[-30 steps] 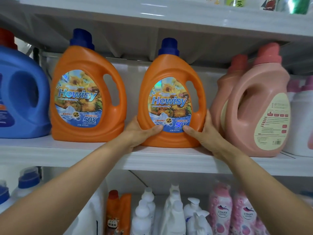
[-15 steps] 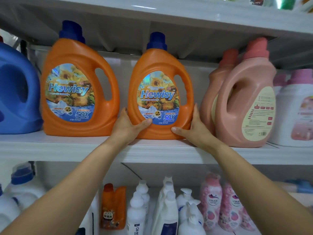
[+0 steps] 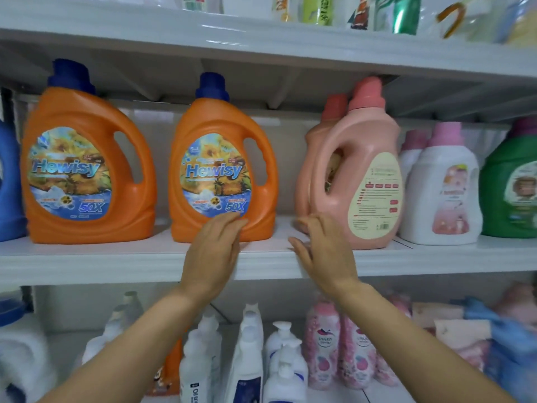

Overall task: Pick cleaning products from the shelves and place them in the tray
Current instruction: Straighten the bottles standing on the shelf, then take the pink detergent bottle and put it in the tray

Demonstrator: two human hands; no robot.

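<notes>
Two orange Hewisy detergent jugs with blue caps stand on the middle shelf (image 3: 87,257): one at the left (image 3: 87,170), one in the middle (image 3: 220,170). My left hand (image 3: 215,251) hovers with relaxed fingers in front of the middle jug's lower right corner, fingertips near its label. My right hand (image 3: 322,251) is over the shelf edge, between that jug and a pink jug (image 3: 357,175), fingers loosely spread, holding nothing. No tray is in view.
A second pink jug (image 3: 308,170) stands behind the first. White bottles with pink caps (image 3: 441,187) and a green jug (image 3: 511,187) stand to the right, a blue jug (image 3: 8,181) at far left. Pump bottles (image 3: 284,356) and pink bottles (image 3: 322,344) fill the lower shelf.
Both hands have let go of the middle orange jug and shifted right. The jug stays on the shelf. The camera has turned right.
</notes>
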